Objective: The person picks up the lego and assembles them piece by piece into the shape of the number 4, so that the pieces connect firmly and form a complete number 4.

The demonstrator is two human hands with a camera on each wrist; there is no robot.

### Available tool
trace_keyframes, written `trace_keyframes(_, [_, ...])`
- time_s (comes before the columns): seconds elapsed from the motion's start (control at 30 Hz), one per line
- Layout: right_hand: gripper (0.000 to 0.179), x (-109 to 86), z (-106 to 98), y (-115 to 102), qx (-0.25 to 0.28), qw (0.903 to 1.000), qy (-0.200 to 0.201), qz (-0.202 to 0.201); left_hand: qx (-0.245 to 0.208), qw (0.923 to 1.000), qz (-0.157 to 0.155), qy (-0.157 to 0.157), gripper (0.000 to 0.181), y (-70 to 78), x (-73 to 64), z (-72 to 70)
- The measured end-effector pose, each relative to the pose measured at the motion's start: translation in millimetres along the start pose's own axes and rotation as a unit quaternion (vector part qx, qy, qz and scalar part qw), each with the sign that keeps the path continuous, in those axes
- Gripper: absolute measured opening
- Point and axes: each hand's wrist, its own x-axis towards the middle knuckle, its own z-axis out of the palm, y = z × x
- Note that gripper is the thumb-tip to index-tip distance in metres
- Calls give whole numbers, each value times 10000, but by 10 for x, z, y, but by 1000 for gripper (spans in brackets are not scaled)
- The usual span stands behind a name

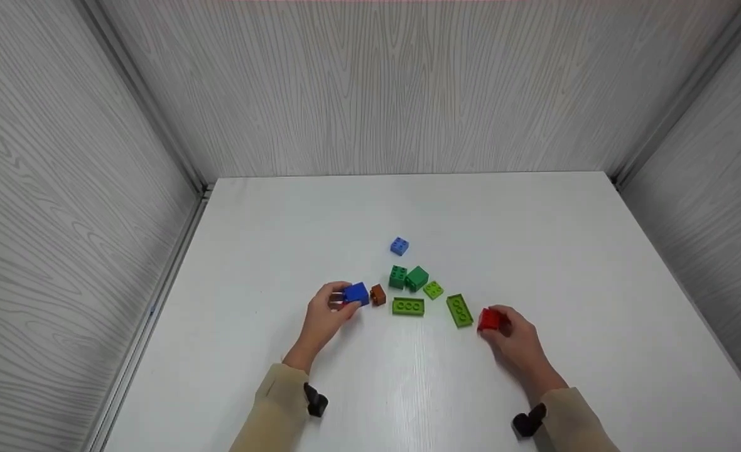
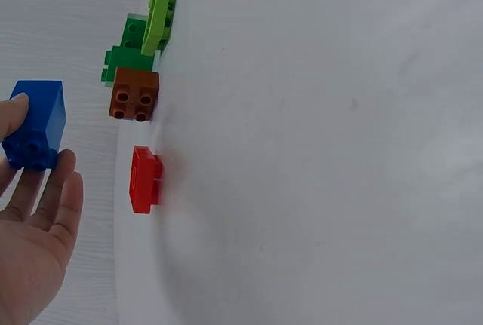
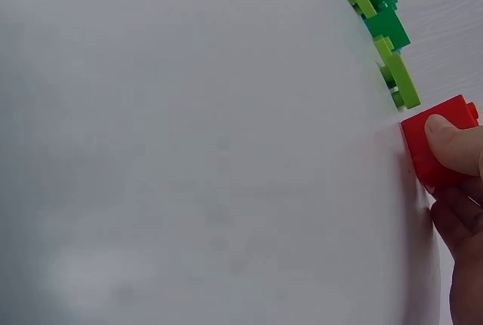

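Observation:
My left hand (image 1: 324, 319) pinches a dark blue toy brick (image 2: 44, 120) between thumb and fingers, its studs facing back towards the palm. In the left wrist view the blue brick is raised above the table, and a flat red brick (image 2: 143, 179) lies below and beyond it. A brown brick (image 1: 378, 295) rests just right of the blue one. My right hand (image 1: 519, 336) grips a red brick (image 3: 441, 133) with the thumb across its face, low at the table. Left of that red brick lies a light green plate brick (image 1: 459, 311).
On the white table (image 1: 421, 389), a second light green plate (image 1: 408, 306) lies between the hands. Behind it sit two dark green bricks (image 1: 398, 277), a small lime brick (image 1: 433, 289) and a lighter blue brick (image 1: 399, 245). Grey wood-patterned panels (image 1: 383, 94) enclose the back and sides.

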Motion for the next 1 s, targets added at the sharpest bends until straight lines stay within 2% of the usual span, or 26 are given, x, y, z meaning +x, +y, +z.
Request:
trace_keyframes(0.1, [50, -26, 32, -3, -28, 10000, 1, 57, -5, 9999, 144, 24, 42, -6, -23, 6])
trace_keyframes(0.27, [51, -73, 100, -31, 22, 9991, -183, 370, 63, 9999, 148, -4, 43, 19, -58, 24])
trace_keyframes(0.63, [47, -127, 288, -203, -70, 9990, -370, 261, -49, 9998, 118, -127, 43, 92, -99, 66])
trace_keyframes(0.87, [47, -108, 436, -303, -133, 9990, -406, -165, -259, 9990, 259, -240, 42, 116, -135, 89])
trace_keyframes(1.0, [45, -94, 511, -344, -83, 9978, -435, -502, -271, 9980, 515, -255, 42, 131, -153, 101])
